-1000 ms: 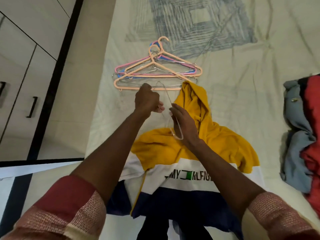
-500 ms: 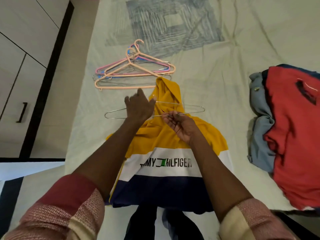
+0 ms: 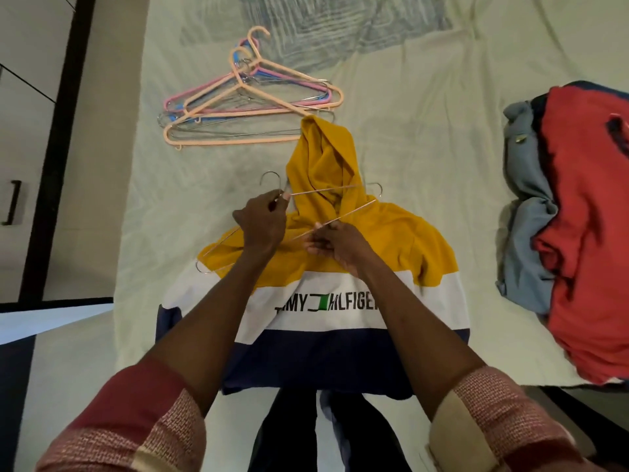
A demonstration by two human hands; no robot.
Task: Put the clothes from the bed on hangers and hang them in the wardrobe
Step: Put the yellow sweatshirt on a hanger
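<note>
Hoodie, yellow/white/navy, lies flat on the bed sheet, hood pointing away from you. Your left hand pinches one wire hanger near its hook; your right hand pinches the wire of a second wire hanger, both just above the hoodie's chest. Plastic hanger pile sits beyond the hood. Clothes heap lies to the right.

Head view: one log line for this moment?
left hand: grips wire hangers | right hand: pinches wire | hoodie: flat on bed, unhung
</note>
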